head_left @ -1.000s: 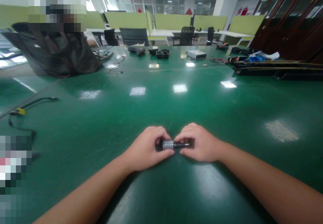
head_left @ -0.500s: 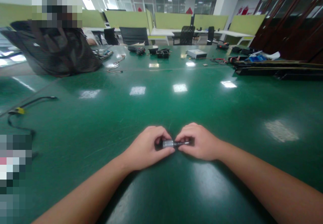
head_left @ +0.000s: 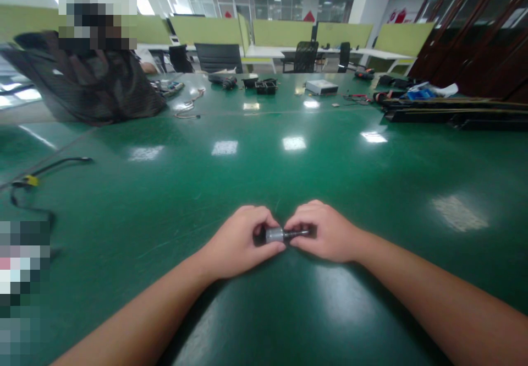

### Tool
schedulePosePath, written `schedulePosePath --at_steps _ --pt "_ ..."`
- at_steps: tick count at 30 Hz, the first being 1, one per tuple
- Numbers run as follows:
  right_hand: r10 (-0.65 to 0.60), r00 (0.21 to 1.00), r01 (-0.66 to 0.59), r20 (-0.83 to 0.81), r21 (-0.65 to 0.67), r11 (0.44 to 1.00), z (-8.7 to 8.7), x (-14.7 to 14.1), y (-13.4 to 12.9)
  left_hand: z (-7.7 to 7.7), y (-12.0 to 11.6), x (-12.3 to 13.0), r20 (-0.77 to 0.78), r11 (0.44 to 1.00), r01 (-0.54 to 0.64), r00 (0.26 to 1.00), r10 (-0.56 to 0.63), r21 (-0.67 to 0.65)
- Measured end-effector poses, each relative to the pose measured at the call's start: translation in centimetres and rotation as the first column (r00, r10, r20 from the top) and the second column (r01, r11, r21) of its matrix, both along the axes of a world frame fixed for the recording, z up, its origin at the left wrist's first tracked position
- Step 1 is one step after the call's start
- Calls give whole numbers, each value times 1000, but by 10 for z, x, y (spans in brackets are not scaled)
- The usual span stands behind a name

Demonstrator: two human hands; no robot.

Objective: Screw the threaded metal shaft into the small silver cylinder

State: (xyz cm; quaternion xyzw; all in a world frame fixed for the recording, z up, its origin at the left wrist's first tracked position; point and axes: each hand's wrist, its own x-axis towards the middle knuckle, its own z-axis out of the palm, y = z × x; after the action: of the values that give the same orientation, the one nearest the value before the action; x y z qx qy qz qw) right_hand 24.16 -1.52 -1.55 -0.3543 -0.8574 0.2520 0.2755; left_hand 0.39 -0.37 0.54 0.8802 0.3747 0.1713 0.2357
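A small cylindrical object [head_left: 274, 235], grey in its wider part with a thin dark shaft and a shiny tip pointing right, lies between my two hands at the lower centre. My left hand [head_left: 246, 239] curls its fingers and thumb around the grey wider part. Around the thin shaft, my right hand [head_left: 322, 231] is closed, its thumb and fingertips pinching close to the grey part. The fingertips of both hands nearly meet. Both hands rest low over the glossy green table [head_left: 264, 179]. What the object is exactly is too small to tell.
At the back left stands a dark bag [head_left: 111, 85]; a black cable [head_left: 61, 163] with a yellow tag lies on the left. Along the far edge are a white box [head_left: 321, 87], black parts [head_left: 266, 86] and long black strips [head_left: 457, 114]. A person is behind the bag.
The fingertips of my right hand have shifted very slightly left along the shaft. My left hand keeps the same hold.
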Motion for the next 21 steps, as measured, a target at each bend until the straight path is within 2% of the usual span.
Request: schedulePosePath --at_steps 21 --pt "-9 1000 9 11 13 1000 1 -4 -3 2 -1 1 9 1000 15 1000 -16 9"
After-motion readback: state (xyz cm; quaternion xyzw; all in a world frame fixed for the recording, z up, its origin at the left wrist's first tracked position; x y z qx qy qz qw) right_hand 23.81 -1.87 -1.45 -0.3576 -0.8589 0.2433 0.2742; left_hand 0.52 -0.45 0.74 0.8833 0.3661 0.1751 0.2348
